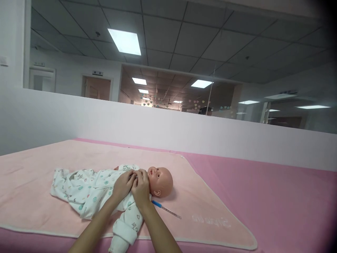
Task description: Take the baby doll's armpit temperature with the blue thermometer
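A bald baby doll (161,181) lies on its back, its head to the right. It wears a white patterned baby outfit (101,184) with long sleeves. At the collar, just below the doll's chin, my left hand (124,183) and my right hand (140,186) meet side by side. Both have curled fingers closed on the cloth of the neckline; the fingertips are partly hidden. Beside my right wrist lies a slim clear stick with a blue end, like a thermometer (166,209). The near sleeve (126,228) hangs toward the front edge, between my forearms.
A peach mat (210,207) with a pale border lies under the doll, over a pink padded surface (276,196). A low white wall (168,126) closes off the back, with a long window or mirror (173,45) above it.
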`<state>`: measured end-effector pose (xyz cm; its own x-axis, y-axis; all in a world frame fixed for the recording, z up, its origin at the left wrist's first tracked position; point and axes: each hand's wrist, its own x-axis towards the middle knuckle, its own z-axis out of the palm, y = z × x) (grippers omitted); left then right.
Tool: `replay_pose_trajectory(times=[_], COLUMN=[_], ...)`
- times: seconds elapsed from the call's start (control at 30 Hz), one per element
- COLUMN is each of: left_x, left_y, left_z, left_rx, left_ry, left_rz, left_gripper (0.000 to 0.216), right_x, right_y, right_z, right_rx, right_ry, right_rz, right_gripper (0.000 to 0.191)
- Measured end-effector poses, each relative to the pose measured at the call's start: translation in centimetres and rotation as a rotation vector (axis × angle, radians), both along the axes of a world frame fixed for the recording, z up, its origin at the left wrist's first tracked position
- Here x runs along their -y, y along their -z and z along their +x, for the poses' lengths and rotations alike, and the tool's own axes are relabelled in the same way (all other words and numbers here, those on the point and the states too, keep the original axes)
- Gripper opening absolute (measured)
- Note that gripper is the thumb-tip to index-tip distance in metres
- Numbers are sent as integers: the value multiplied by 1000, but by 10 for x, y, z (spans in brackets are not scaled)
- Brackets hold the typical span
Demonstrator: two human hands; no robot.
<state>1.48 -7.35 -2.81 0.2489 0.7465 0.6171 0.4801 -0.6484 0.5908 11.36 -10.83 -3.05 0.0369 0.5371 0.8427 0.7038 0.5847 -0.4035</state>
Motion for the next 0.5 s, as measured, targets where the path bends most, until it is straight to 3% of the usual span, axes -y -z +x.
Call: replay_pose_trajectory(times=[0.37,0.5], left_x=[10,15], left_y=[-3,-3], left_z=[2,-1], left_rx=[19,272], left_ry=[-67,-259], left_rz=[100,165], left_gripper=[27,26], right_x=[-6,-5], right_y=[2,2], right_z=[0,0], right_rx=[-68,-79], right_ry=[-18,-26], right_rz=[-4,70], right_gripper=[29,36])
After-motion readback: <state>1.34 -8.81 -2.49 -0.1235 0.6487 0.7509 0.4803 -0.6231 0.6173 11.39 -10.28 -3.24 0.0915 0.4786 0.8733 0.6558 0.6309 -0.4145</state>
